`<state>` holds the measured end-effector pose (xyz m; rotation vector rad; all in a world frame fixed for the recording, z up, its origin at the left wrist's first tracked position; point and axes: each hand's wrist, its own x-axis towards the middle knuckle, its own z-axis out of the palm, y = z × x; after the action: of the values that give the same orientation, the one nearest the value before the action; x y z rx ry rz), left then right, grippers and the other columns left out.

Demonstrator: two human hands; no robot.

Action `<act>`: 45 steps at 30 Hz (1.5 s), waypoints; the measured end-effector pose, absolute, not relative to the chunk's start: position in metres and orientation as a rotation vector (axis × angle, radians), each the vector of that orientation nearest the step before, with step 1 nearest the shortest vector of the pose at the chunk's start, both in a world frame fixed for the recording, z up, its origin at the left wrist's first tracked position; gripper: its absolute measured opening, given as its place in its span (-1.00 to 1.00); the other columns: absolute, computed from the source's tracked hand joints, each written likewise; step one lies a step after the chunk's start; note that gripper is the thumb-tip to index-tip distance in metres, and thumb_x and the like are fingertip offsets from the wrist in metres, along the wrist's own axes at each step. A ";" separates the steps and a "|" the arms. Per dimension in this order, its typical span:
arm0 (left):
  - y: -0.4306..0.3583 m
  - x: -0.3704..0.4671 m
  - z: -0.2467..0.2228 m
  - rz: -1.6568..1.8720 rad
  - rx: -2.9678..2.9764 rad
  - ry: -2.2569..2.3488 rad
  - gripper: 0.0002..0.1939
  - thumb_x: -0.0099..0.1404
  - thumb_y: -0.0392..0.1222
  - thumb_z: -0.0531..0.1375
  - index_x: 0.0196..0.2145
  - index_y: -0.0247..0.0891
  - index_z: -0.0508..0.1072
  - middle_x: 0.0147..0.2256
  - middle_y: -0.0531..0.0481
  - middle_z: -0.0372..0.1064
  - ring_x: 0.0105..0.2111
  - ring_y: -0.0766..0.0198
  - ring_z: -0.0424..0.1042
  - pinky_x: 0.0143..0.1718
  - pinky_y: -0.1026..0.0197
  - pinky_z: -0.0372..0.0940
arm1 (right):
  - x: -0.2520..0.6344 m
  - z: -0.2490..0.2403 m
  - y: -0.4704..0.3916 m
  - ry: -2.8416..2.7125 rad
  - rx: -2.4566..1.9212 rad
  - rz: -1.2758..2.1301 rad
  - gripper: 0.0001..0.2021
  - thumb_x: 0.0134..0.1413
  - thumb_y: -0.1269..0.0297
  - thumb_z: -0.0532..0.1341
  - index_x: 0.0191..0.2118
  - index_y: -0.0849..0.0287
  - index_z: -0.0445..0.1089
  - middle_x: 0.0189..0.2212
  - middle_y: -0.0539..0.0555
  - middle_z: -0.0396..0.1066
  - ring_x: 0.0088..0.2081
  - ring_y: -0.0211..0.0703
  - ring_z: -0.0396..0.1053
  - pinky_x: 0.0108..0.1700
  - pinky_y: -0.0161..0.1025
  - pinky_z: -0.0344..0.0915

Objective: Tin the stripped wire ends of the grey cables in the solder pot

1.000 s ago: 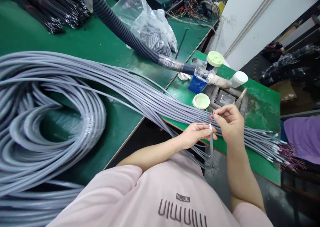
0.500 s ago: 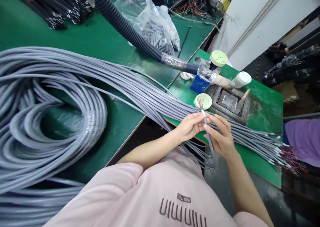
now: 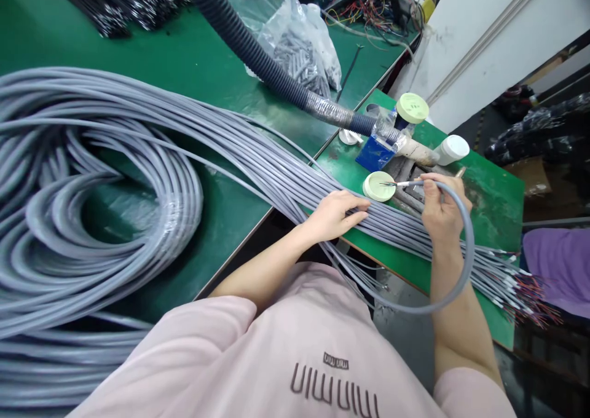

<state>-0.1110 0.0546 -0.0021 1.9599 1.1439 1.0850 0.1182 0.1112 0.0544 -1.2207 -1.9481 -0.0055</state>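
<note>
**While pinching gray cable [image 3: 469, 246] in right hand [image 3: 445, 206], pointing stripped wire ends [image 3: 388, 184] at pale green tub [image 3: 378, 193]**

Gripping gray cable between right thumb and fingers, just behind its white-banded end; looping the rest out past those fingers, down across the forearm and back toward the shirt. Placing wire ends left of right fingertips, above or inside the pale green tub; cannot tell if touching its contents. Holding nothing in left hand [image 3: 338, 214], with fingers extended, slightly bent, thumb apart; reaching over the cable bundle [image 3: 258, 153], contact unclear. Seeing metal block [image 3: 404, 204] just beside right fingers, partly hidden by them. Beyond right fingertips, noting hose nozzle [image 3: 420, 152], white cup [image 3: 454, 149], blue box [image 3: 374, 153] and lidded jar [image 3: 412, 107]. Far left of left fingers, spotting large cable coil [image 3: 179, 212]. Beyond left fingertips, spotting plastic bag [image 3: 302, 58] with small gray pieces.
</note>
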 end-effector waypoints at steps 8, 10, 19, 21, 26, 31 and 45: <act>0.058 -0.115 -0.002 0.928 2.006 1.043 -0.73 0.32 -0.08 0.16 -0.10 -0.22 0.51 -0.19 -0.06 0.54 -0.17 0.21 0.45 0.05 0.12 0.13 | 0.099 0.059 0.141 -2.063 -1.371 -0.089 -0.73 0.24 0.08 0.09 -0.28 0.08 0.48 -0.35 0.06 0.49 -0.24 -0.07 0.38 -0.12 -0.14 0.25; 0.058 -0.115 -0.001 0.916 1.988 1.047 -0.74 0.32 -0.08 0.16 -0.10 -0.21 0.51 -0.19 -0.06 0.54 -0.16 0.20 0.44 0.05 0.11 0.11 | 0.095 0.060 0.147 -2.093 -1.390 -0.091 -0.72 0.24 0.07 0.09 -0.28 0.08 0.47 -0.35 0.06 0.49 -0.23 -0.06 0.38 -0.12 -0.14 0.24; 0.058 -0.115 0.001 0.917 1.929 1.033 -0.75 0.30 -0.10 0.18 -0.11 -0.19 0.51 -0.18 -0.05 0.54 -0.16 0.19 0.42 0.07 0.09 0.07 | 0.091 0.049 0.164 -2.200 -1.445 -0.035 -0.70 0.24 0.05 0.07 -0.28 0.09 0.46 -0.41 0.07 0.44 -0.23 0.00 0.34 -0.13 -0.12 0.18; 0.058 -0.115 0.001 0.908 1.948 1.043 -0.75 0.31 -0.10 0.17 -0.10 -0.20 0.50 -0.18 -0.05 0.54 -0.16 0.19 0.42 0.07 0.10 0.07 | 0.091 0.047 0.165 -2.205 -1.441 -0.052 -0.69 0.24 0.04 0.06 -0.28 0.09 0.46 -0.43 0.06 0.43 -0.26 -0.02 0.34 -0.15 -0.13 0.19; 0.058 -0.115 -0.001 0.906 1.977 1.042 -0.75 0.31 -0.10 0.17 -0.10 -0.21 0.50 -0.18 -0.05 0.53 -0.15 0.19 0.42 0.06 0.10 0.07 | 0.090 0.044 0.167 -2.220 -1.417 -0.084 -0.69 0.24 0.04 0.07 -0.29 0.08 0.47 -0.46 0.04 0.43 -0.28 -0.03 0.34 -0.18 -0.15 0.19; 0.059 -0.115 0.000 0.886 1.977 1.054 -0.75 0.31 -0.10 0.17 -0.10 -0.21 0.49 -0.18 -0.05 0.53 -0.16 0.19 0.43 0.05 0.10 0.09 | 0.099 0.063 0.159 -2.191 -1.406 -0.119 -0.68 0.26 0.05 0.05 -0.27 0.09 0.47 -0.38 0.07 0.46 -0.27 -0.05 0.36 -0.17 -0.15 0.19; 0.059 -0.116 0.000 0.868 1.974 1.071 -0.75 0.30 -0.11 0.18 -0.11 -0.23 0.50 -0.22 -0.05 0.54 -0.18 0.20 0.43 0.00 0.10 0.14 | 0.205 0.064 0.175 -2.083 -1.692 -0.399 -0.67 0.26 0.09 0.04 -0.25 0.15 0.47 -0.35 0.22 0.49 -0.26 -0.01 0.30 -0.20 -0.17 0.07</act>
<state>-0.1157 0.0593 0.0004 1.9741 1.0708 0.8682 0.2047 0.1746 0.0644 -1.6921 -2.0829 -0.3986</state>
